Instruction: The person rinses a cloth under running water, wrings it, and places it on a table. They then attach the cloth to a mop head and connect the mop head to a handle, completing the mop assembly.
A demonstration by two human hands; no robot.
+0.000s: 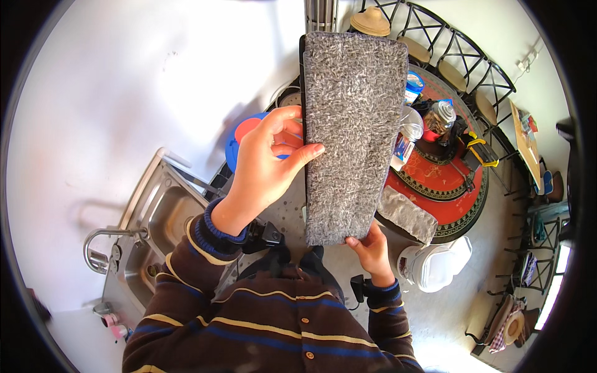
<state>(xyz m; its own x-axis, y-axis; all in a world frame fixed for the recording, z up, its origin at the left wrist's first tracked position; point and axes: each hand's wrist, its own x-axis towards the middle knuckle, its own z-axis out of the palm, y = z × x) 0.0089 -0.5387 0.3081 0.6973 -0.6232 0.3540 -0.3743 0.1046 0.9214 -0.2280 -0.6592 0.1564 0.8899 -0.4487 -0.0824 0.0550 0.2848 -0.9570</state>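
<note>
A long grey fluffy flat mop pad (pixel 354 137) is held up in front of me, its shaggy face toward me and a dark edge along its left side. My left hand (pixel 264 161) grips that left edge at mid-length, thumb on the pile and fingers behind. At the bottom right corner my right hand (pixel 372 250) pinches the pad, thumb in front; its other fingers are partly hidden behind. Just right of the pad's lower end, a light grey cloth pad (pixel 407 214) lies on the edge of the red round table (pixel 444 211).
A steel sink (pixel 165 214) with a curved tap (pixel 99 239) is at the left. White buckets (pixel 432 264) stand on the floor at right. Jars, bottles and a yellow-black tool (pixel 482 149) crowd the table. Black-framed chairs (pixel 454 53) line the far wall; a blue tub (pixel 233 152) sits behind my left hand.
</note>
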